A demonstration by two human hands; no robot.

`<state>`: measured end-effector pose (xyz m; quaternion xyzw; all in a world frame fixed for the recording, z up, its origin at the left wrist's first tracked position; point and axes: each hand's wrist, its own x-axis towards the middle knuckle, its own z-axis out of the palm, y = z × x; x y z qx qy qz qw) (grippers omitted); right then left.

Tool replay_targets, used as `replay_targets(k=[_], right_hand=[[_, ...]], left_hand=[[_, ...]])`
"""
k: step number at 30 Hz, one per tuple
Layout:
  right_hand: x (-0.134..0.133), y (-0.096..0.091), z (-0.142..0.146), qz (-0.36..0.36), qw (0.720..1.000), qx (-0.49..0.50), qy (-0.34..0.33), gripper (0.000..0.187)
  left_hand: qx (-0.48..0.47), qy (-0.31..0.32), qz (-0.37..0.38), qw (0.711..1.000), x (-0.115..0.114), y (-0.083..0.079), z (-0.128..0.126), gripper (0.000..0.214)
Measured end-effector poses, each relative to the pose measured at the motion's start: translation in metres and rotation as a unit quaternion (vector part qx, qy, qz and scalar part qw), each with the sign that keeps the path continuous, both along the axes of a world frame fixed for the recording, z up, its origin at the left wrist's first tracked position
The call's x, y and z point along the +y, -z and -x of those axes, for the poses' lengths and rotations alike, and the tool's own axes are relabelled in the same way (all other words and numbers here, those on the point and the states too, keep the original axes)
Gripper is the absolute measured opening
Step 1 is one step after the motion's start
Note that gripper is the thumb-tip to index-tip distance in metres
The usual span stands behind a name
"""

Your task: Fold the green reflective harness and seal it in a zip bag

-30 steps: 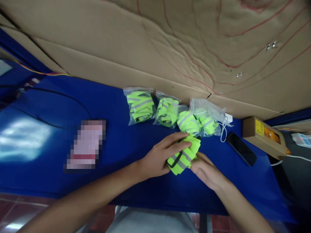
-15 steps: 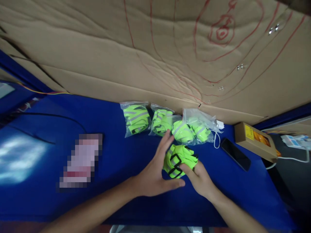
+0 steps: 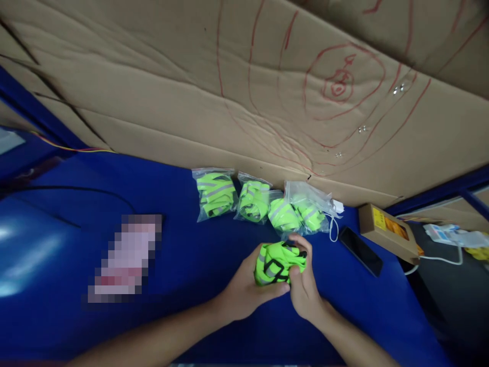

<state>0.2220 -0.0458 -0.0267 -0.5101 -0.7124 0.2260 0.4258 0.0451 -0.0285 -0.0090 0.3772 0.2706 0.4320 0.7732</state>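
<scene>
Between my two hands is a bundled neon-yellow reflective strap with grey stripes and black buckles on its near side. My left hand wraps it from the left, thumb along the lower edge. From the right, my right hand grips it, fingers curled over the top and thumb on the front. Just beyond, several clear zip bags hold similar bundles: a leftmost bag, a second bag, and overlapping bags to the right.
The blue tabletop meets a cardboard wall with red drawn lines. On the right lie a black phone, a cardboard box and a white cable. A pixelated flat item lies at left, near a black cable.
My left hand has closed from a spread pose onto the strap bundle. My right fingers have come up over its top. The camera view has shifted slightly.
</scene>
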Motion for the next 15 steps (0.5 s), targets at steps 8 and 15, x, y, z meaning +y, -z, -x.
replay_targets(k=[8,15], right_hand=[[0.086,-0.075,-0.004,-0.169,0.927,-0.310,0.125,0.046],[0.146,-0.081,0.005,-0.185,0.907,-0.348,0.151,0.059]], left_hand=[[0.060,-0.062,0.080,0.993,0.021,-0.014,0.010,0.063],[0.070,-0.134,0.090,0.984,0.033,-0.016,0.017,0.068]])
